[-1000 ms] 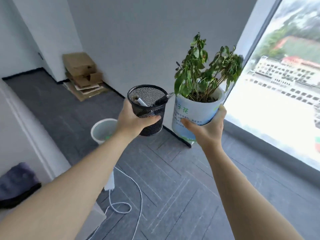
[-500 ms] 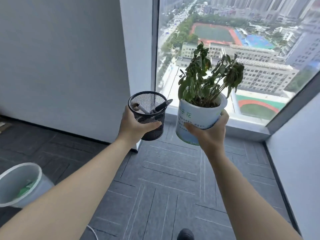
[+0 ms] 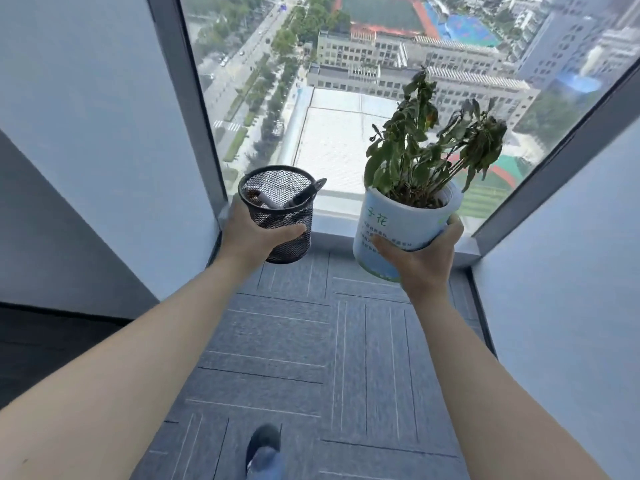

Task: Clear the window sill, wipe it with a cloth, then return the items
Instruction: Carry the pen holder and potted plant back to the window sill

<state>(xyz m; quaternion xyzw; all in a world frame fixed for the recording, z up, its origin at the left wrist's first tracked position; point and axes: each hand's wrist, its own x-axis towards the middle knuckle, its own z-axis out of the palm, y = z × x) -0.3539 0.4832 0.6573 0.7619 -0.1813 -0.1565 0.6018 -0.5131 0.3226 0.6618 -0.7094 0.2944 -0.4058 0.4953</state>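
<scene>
My left hand (image 3: 251,237) grips a black mesh pen holder (image 3: 282,209) with a few pens inside, held in the air left of centre. My right hand (image 3: 420,263) grips a white pot (image 3: 398,226) with green printed characters and a leafy plant (image 3: 433,140) growing from it. Both are held at chest height in front of the low grey window sill (image 3: 336,242), which runs below the glass between the two hands. No cloth is in view.
A large window (image 3: 346,81) looks down on buildings and a sports field. White walls (image 3: 86,133) close in on the left and right, forming a narrow bay. Grey carpet tiles (image 3: 329,341) cover the floor; my shoe (image 3: 263,445) shows at the bottom.
My view has swung from the room's corner to face the window bay straight on, and I have stepped closer to the sill. Both hands keep holding the pen holder and the pot.
</scene>
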